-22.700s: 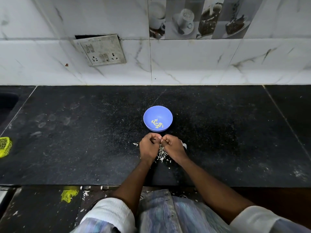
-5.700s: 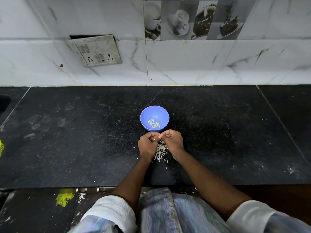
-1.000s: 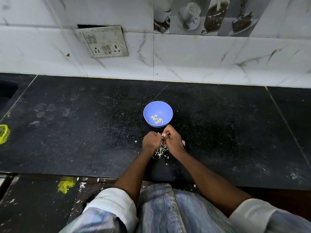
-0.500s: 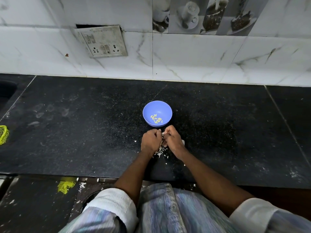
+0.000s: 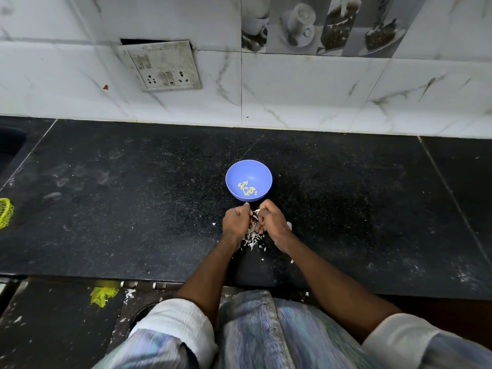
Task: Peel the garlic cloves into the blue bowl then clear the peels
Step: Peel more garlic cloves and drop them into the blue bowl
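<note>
Your left hand [image 5: 236, 221] and right hand [image 5: 271, 218] are curled together near the counter's front edge, probably pinching a garlic clove, hidden. Peels [image 5: 253, 239] drop beneath them; the blue bowl [image 5: 249, 170] sits just behind for short transfers.

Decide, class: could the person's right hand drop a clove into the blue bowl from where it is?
Probably yes. The right hand sits just in front of the blue bowl, whose open top is uncovered, and nothing lies between them.
</note>
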Tool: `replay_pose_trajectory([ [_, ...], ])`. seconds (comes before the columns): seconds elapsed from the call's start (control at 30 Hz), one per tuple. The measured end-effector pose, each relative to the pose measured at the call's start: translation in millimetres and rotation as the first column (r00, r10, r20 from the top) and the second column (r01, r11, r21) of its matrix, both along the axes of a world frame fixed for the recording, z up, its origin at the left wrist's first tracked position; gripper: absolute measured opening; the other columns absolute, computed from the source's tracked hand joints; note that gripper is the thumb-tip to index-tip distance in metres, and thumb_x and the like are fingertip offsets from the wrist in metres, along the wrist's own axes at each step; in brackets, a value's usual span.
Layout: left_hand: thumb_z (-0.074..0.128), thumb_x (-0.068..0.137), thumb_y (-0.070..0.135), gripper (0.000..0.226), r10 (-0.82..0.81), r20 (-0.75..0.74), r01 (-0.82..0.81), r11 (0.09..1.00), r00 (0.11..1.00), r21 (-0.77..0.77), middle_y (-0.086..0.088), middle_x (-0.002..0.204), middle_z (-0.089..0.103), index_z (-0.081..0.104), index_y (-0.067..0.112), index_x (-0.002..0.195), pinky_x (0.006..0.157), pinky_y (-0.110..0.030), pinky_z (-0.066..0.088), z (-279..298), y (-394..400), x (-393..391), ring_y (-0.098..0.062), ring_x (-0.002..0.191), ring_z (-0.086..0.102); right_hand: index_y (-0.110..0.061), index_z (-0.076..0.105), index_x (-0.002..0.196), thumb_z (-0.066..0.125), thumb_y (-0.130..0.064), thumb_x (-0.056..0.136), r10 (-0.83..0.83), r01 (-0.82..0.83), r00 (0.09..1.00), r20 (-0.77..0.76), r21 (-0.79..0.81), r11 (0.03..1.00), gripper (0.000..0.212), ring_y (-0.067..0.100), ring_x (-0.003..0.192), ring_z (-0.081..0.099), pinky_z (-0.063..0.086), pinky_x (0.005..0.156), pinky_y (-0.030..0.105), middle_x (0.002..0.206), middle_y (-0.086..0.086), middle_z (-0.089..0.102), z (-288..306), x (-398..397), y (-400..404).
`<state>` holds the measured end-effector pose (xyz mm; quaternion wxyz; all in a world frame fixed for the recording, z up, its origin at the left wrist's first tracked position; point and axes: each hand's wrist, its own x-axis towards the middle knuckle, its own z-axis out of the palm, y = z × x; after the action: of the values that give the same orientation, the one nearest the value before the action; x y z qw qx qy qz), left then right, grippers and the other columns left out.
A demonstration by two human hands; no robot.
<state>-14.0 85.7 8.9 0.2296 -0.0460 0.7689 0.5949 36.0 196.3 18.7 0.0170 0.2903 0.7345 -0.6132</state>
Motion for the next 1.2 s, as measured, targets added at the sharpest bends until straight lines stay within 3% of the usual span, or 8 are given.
replay_pose_trajectory([
  [0.17, 0.068, 0.097, 0.045, 0.037, -0.044, -0.082, 0.049, 0.997, 0.996, 0.053, 0.0, 0.071, 0.074, 0.075, 0.014, 0.078, 0.067, -0.035, 0.053, 0, -3, 0, -0.012, 0.062, 0.062, -0.01, 0.049, 0.088, 0.037, -0.001, 0.099, -0.024, 0.024, 1.0, 0.004, -0.107, 0.994, 0.019, 0.018, 0.053, 0.055, 0.037, 0.048, 0.03, 0.069, 0.008, 0.05, 3, 2, 2],
  [0.27, 0.078, 0.093, 0.029, 0.016, -0.124, -0.15, 0.128, 0.992, 0.981, 0.014, 0.001, 0.078, 0.079, 0.08, 0.016, 0.084, 0.078, -0.041, 0.062, -3, -5, 2, -0.015, 0.071, 0.073, -0.01, 0.052, 0.092, 0.036, -0.005, 0.105, -0.041, 0.042, 0.999, 0.014, -0.134, 0.99, 0.021, 0.016, 0.051, 0.054, 0.036, 0.047, 0.029, 0.068, 0.009, 0.054, 1, 1, 2],
  [0.43, 0.072, 0.095, 0.016, 0.02, -0.108, -0.223, 0.099, 0.994, 0.969, -0.051, 0.005, 0.067, 0.074, 0.074, 0.012, 0.076, 0.065, -0.026, 0.052, 1, -5, 4, -0.005, 0.06, 0.064, -0.01, 0.054, 0.087, 0.04, -0.008, 0.105, -0.004, 0.004, 1.0, -0.002, -0.131, 0.991, 0.023, 0.014, 0.054, 0.053, 0.037, 0.048, 0.028, 0.07, 0.009, 0.052, 0, 0, 1],
  [0.63, 0.064, 0.093, 0.024, 0.023, -0.106, -0.15, 0.094, 0.992, 0.983, -0.082, -0.001, 0.069, 0.073, 0.066, 0.015, 0.071, 0.067, -0.035, 0.054, -2, -3, 3, -0.013, 0.063, 0.063, -0.011, 0.053, 0.084, 0.041, -0.004, 0.102, 0.021, -0.022, 1.0, -0.005, -0.126, 0.992, 0.023, 0.015, 0.056, 0.052, 0.037, 0.049, 0.028, 0.069, 0.009, 0.053, 1, 1, 0],
  [0.8, 0.061, 0.084, 0.024, 0.022, -0.063, -0.024, 0.064, 0.997, 0.998, 0.042, -0.013, 0.065, 0.069, 0.063, 0.013, 0.065, 0.064, -0.039, 0.053, -1, -3, 0, -0.024, 0.06, 0.062, -0.012, 0.053, 0.08, 0.042, -0.004, 0.103, 0.037, -0.04, 0.999, -0.028, -0.107, 0.993, 0.027, 0.015, 0.055, 0.052, 0.038, 0.05, 0.028, 0.064, 0.007, 0.056, 3, 2, 0],
  [0.97, 0.061, 0.098, 0.005, 0.03, -0.051, 0.086, 0.041, 0.993, 0.995, 0.109, -0.012, 0.063, 0.065, 0.064, 0.006, 0.068, 0.052, -0.024, 0.048, 8, 1, 0, -0.018, 0.054, 0.056, -0.018, 0.053, 0.075, 0.047, -0.01, 0.1, -0.002, 0.006, 0.998, -0.066, 0.052, 0.999, 0.027, 0.012, 0.059, 0.053, 0.044, 0.052, 0.029, 0.065, 0.0, 0.057, -1, 2, -1],
  [1.07, 0.063, 0.093, -0.004, 0.024, -0.066, -0.056, 0.069, 0.997, 0.996, 0.04, -0.005, 0.069, 0.072, 0.072, 0.01, 0.076, 0.063, -0.029, 0.056, 0, -3, 1, -0.017, 0.063, 0.065, -0.017, 0.054, 0.075, 0.046, -0.006, 0.093, -0.013, 0.015, 0.999, -0.037, 0.052, 0.999, 0.023, 0.016, 0.059, 0.055, 0.043, 0.052, 0.031, 0.064, 0.002, 0.056, -2, 2, 2],
  [1.2, 0.065, 0.088, -0.003, 0.025, -0.175, -0.355, 0.099, 0.97, 0.918, -0.22, 0.007, 0.07, 0.069, 0.066, 0.018, 0.075, 0.06, -0.012, 0.044, 2, -8, 3, -0.01, 0.066, 0.063, -0.009, 0.057, 0.078, 0.043, 0.001, 0.091, -0.074, 0.082, 0.995, 0.063, -0.151, 0.985, 0.021, 0.019, 0.049, 0.051, 0.036, 0.048, 0.029, 0.059, 0.005, 0.05, 5, -3, -1],
])
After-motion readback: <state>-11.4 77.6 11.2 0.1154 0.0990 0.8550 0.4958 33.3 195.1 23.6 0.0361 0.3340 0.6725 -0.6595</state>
